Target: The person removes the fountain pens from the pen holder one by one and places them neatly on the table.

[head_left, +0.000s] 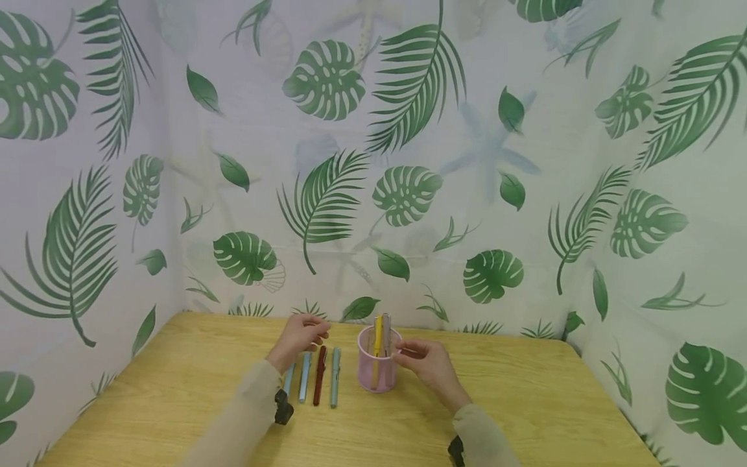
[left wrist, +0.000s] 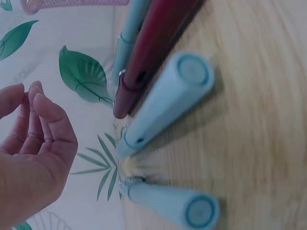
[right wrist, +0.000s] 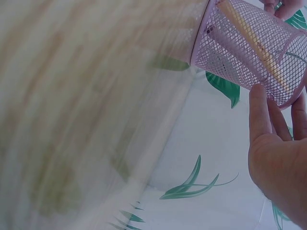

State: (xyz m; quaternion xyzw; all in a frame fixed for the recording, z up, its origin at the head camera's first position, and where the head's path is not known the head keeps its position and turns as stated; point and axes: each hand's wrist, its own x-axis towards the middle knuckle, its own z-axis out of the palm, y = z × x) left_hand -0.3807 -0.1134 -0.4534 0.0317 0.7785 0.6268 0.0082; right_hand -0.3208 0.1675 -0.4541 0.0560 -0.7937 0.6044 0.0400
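A pink mesh cup point(head_left: 364, 371) is touched at three o'clock by the right hand point(head_left: 430, 368).
Whether it is gripped cannot be told; a yellow pen point(head_left: 378, 332) stands inside. Toward nine o'clock, four pens point(head_left: 334, 383) are lined up on the table point(head_left: 420, 428). Toward ten, the left hand point(head_left: 299, 339) is held narrow, loosely curved, empty.

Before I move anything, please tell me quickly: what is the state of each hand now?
Left hand: open, fingers loosely curled, holding nothing.
Right hand: near the rim of the pink mesh pen cup; whether it grips cannot be told.
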